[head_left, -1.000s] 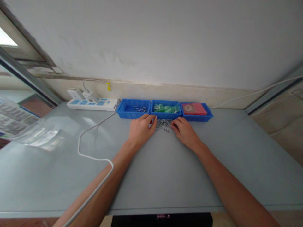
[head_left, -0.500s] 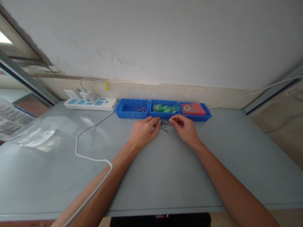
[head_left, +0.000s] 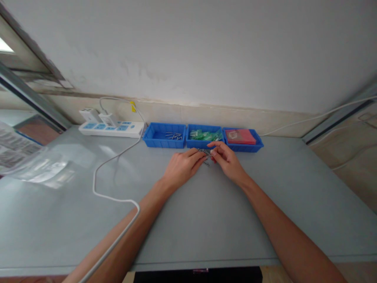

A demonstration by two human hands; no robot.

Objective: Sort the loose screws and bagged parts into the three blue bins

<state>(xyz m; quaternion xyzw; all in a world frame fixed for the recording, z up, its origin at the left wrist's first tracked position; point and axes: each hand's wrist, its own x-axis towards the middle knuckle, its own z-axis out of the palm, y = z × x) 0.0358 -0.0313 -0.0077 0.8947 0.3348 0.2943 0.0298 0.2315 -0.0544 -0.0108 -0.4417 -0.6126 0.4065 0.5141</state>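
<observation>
A small pile of thin silvery screws (head_left: 207, 151) lies on the grey table in front of the middle blue tray. My right hand (head_left: 226, 159) pinches one screw between thumb and fingers, just over the pile. Its forefinger is raised a little. From the other side, my left hand (head_left: 184, 165) has its fingers closed at the near end of that screw, and they cover part of the pile. The left blue tray (head_left: 165, 144) holds several more of these metal pieces. Small green plastic packets (head_left: 203, 135) fill much of the middle blue tray (head_left: 204, 145).
Red flat packets (head_left: 241, 136) lie in the right blue tray (head_left: 257, 147). A white power strip (head_left: 110, 129) stands by the wall, and its white cable (head_left: 118, 199) runs across my left forearm. A clear plastic container (head_left: 32, 169) is at the left.
My left hand has shifted right towards the right hand, so the fingertips are now nearly together. The right forefinger has lifted, and a screw now shows between the hands.
</observation>
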